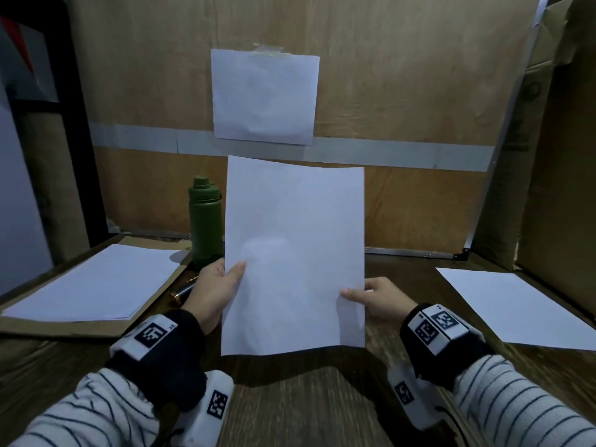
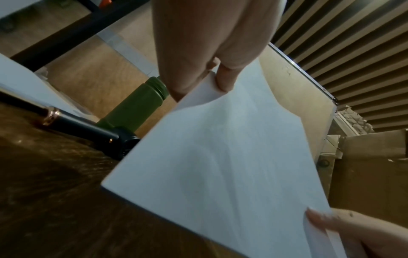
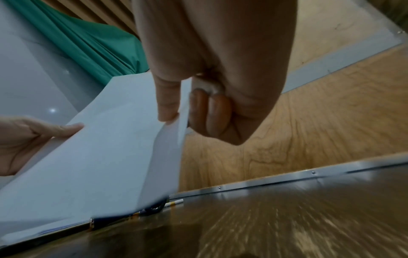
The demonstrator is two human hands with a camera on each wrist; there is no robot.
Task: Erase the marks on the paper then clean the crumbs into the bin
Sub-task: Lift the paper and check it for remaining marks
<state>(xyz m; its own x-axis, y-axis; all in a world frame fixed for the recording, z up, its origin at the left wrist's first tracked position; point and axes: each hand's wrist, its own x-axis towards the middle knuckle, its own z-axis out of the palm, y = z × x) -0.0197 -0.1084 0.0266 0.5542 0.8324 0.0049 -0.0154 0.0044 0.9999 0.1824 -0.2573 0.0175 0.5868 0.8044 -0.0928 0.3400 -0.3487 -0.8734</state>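
I hold a white sheet of paper point(image 1: 295, 253) upright above the dark wooden table point(image 1: 306, 408); its near face shows no clear marks. My left hand point(image 1: 225, 275) pinches its left edge, thumb on the front. My right hand point(image 1: 361, 295) pinches the right edge. The left wrist view shows the paper point(image 2: 232, 165) between my left hand point(image 2: 212, 76) and right hand point(image 2: 331, 225). In the right wrist view my right hand point(image 3: 181, 108) grips the paper point(image 3: 106, 148), and a small white object point(image 3: 207, 86), possibly an eraser, is tucked under its curled fingers. No bin is in view.
A green bottle point(image 1: 205, 221) stands behind the left hand, with a black pen point(image 1: 183, 293) lying beside it. A paper stack point(image 1: 93, 282) lies on brown card at left, a loose sheet point(image 1: 516, 304) at right. Another sheet point(image 1: 264, 95) is taped to the back board. Cardboard boxes point(image 1: 554, 188) stand at right.
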